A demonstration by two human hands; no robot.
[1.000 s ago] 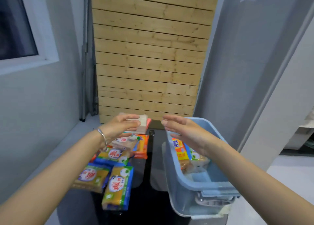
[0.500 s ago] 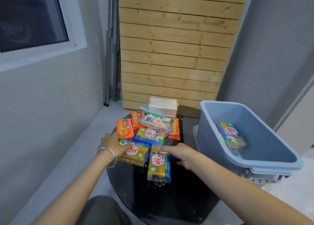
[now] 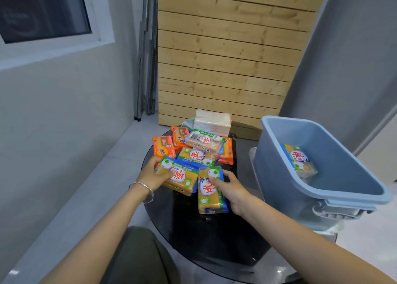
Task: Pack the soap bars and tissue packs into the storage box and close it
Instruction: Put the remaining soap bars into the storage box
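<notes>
in the storage box (image 3: 279, 176) lies only one soap bar (image 3: 299, 162); left hand (image 3: 150, 175) and right hand (image 3: 233, 189) each grasp another; pile, tissue pack (image 3: 211, 120), closing remain.

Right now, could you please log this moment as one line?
left grip: holds left soap | right grip: holds right soap | box: open, boxed soap inside | pile: unpacked
</notes>
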